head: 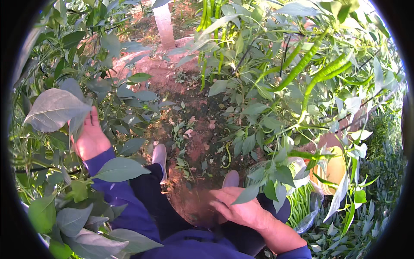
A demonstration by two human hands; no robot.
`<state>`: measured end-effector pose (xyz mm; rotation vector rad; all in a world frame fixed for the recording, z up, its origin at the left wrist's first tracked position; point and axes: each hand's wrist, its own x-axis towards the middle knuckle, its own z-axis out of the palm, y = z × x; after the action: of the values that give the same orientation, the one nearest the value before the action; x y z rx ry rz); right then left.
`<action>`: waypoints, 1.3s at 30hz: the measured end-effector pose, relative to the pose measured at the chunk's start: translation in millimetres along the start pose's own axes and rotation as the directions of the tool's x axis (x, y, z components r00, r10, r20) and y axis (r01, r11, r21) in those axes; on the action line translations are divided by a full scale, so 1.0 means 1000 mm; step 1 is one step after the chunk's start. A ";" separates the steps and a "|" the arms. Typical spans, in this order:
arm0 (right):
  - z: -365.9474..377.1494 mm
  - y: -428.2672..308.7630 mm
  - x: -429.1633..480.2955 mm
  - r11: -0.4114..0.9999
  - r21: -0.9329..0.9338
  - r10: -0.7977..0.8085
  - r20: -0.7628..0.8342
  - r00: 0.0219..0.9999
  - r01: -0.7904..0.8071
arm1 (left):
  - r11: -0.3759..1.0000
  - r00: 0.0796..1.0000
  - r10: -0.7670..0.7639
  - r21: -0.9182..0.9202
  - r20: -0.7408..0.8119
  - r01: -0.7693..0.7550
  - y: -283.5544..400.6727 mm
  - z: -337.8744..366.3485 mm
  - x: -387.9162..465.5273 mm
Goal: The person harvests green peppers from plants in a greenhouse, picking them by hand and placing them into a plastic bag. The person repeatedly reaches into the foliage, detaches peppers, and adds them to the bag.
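Note:
My left hand (92, 139) reaches palm up into the pepper plant on the left. A broad leaf (56, 110) covers part of its fingers, and nothing shows in the palm. Over my lap, my right hand (239, 204) has its thumb and fingertips apart, with no object visible between them. A leaf (247, 193) overlaps the back of that hand. To its right, a clear plastic bag (309, 218) holds many long green chili peppers (298, 204). Long green peppers (302, 66) hang on the plant at upper right, with another cluster (208, 14) at the top.
A yellow round container (334, 170) is partly behind leaves beside the bag. Reddish soil (197, 142) with fallen leaves runs between the plants. A pale strip (163, 26) stands at the top. My shoes (159, 162) rest on the soil. Dense foliage crowds both sides.

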<state>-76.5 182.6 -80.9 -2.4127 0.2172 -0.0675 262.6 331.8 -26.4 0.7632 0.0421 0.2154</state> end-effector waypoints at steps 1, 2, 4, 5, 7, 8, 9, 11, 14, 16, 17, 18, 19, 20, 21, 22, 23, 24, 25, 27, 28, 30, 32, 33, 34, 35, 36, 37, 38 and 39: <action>0.002 0.002 0.004 1.000 0.031 -0.002 -0.010 1.000 0.002 | 0.999 0.993 -0.043 0.035 0.112 0.039 -0.015 0.014 -0.012; 0.003 0.004 0.009 0.998 0.062 -0.007 -0.032 0.999 0.009 | 0.993 0.985 -0.104 0.068 0.137 0.095 -0.039 0.025 -0.028; 0.006 0.006 0.017 0.993 0.113 0.036 -0.030 0.999 -0.032 | 0.957 0.923 -0.281 0.152 0.261 0.248 -0.087 0.039 -0.058; 0.006 0.008 0.023 0.988 0.140 0.067 -0.038 0.997 -0.061 | 0.932 0.831 -0.363 0.172 0.421 0.320 -0.107 0.041 -0.066; 0.005 0.010 0.039 0.954 0.272 0.152 -0.073 0.986 -0.127 | 0.886 0.735 -0.463 0.287 0.496 0.364 -0.135 0.035 -0.068; 0.004 0.010 0.049 0.925 0.338 0.208 -0.069 0.976 -0.173 | 0.880 0.739 -0.473 0.300 0.480 0.368 -0.145 0.030 -0.067; 0.002 0.010 0.065 0.920 0.378 0.175 -0.155 0.972 -0.106 | 0.861 0.749 -0.500 0.342 0.435 0.376 -0.152 0.023 -0.063; -0.005 0.011 0.108 0.894 0.448 0.166 -0.286 0.944 -0.021 | 0.805 0.749 -0.544 0.487 0.378 0.339 -0.161 0.011 -0.053; -0.026 -0.005 0.181 0.703 0.710 0.314 -0.349 0.883 0.031 | 0.722 0.788 -0.571 0.597 0.229 0.349 -0.172 -0.005 -0.039; -0.052 -0.013 0.239 0.643 0.748 0.312 -0.453 0.835 0.166 | 0.773 0.783 -0.543 0.545 0.302 0.325 -0.179 -0.014 -0.034; -0.069 -0.016 0.268 0.616 0.752 0.302 -0.499 0.812 0.234 | 0.774 0.781 -0.547 0.539 0.302 0.334 -0.181 -0.017 -0.032; -0.087 -0.018 0.294 0.612 0.743 0.319 -0.545 0.776 0.270 | 0.789 0.788 -0.527 0.528 0.319 0.314 -0.184 -0.019 -0.031; -0.105 -0.020 0.318 0.605 0.729 0.318 -0.590 0.742 0.320 | 0.783 0.793 -0.527 0.538 0.306 0.312 -0.186 -0.021 -0.030; -0.125 -0.019 0.338 0.716 0.632 0.302 -0.664 0.685 0.297 | 0.761 0.793 -0.547 0.553 0.268 0.339 -0.187 -0.023 -0.028; -0.145 -0.017 0.355 0.812 0.509 0.240 -0.736 0.633 0.285 | 0.771 0.772 -0.563 0.525 0.296 0.361 -0.188 -0.023 -0.028; -0.162 -0.016 0.370 0.822 0.504 0.279 -0.762 0.584 0.265 | 0.746 0.765 -0.586 0.548 0.268 0.380 -0.188 -0.023 -0.026; -0.178 -0.014 0.383 0.837 0.437 0.210 -0.813 0.543 0.329 | 0.731 0.742 -0.611 0.554 0.274 0.398 -0.188 -0.024 -0.024; -0.194 -0.013 0.396 0.832 0.475 0.292 -0.815 0.501 0.288 | 0.716 0.719 -0.636 0.561 0.280 0.415 -0.189 -0.023 -0.024; -0.210 -0.011 0.407 0.822 0.476 0.301 -0.828 0.472 0.312 | 0.730 0.732 -0.621 0.548 0.280 0.410 -0.190 -0.022 -0.024; -0.247 -0.010 0.425 0.961 0.274 0.241 -0.889 0.390 0.031 | 0.744 0.744 -0.609 0.524 0.276 0.415 -0.192 -0.022 -0.024; -0.264 -0.009 0.427 0.985 0.174 0.155 -0.871 0.467 -0.003 | 0.756 0.752 -0.597 0.510 0.281 0.410 -0.192 -0.022 -0.024; -0.284 -0.009 0.427 0.961 0.191 0.272 -0.766 0.582 -0.197 | 0.746 0.725 -0.627 0.489 0.285 0.452 -0.193 -0.023 -0.025; -0.295 -0.013 0.426 0.944 0.255 0.328 -0.658 0.678 -0.209 | 0.764 0.696 -0.633 0.423 0.341 0.488 -0.194 -0.024 -0.025; -0.299 -0.015 0.425 0.938 0.264 0.344 -0.628 0.698 -0.225 | 0.765 0.674 -0.640 0.390 0.368 0.512 -0.194 -0.024 -0.025; -0.302 -0.017 0.426 0.927 0.310 0.365 -0.622 0.692 -0.211 | 0.757 0.679 -0.647 0.397 0.347 0.519 -0.194 -0.025 -0.026; -0.305 -0.018 0.426 0.909 0.364 0.396 -0.611 0.686 -0.202 | 0.749 0.682 -0.654 0.404 0.326 0.525 -0.193 -0.024 -0.026; -0.308 -0.019 0.427 0.897 0.409 0.398 -0.580 0.711 -0.168 | 0.734 0.682 -0.667 0.422 0.299 0.533 -0.193 -0.023 -0.027; -0.313 -0.020 0.428 0.880 0.441 0.426 -0.573 0.700 -0.175 | 0.735 0.689 -0.663 0.429 0.292 0.526 -0.193 -0.023 -0.027; -0.318 -0.021 0.430 0.871 0.464 0.424 -0.550 0.720 -0.159 | 0.728 0.691 -0.666 0.445 0.280 0.521 -0.193 -0.022 -0.025; -0.325 -0.022 0.432 0.861 0.489 0.415 -0.523 0.745 -0.137 | 0.720 0.693 -0.669 0.463 0.268 0.517 -0.193 -0.022 -0.024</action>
<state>316.7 -87.8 173.2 -1.8174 0.7893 -0.7021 271.5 206.3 -176.1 1.1047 -0.0807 -0.6239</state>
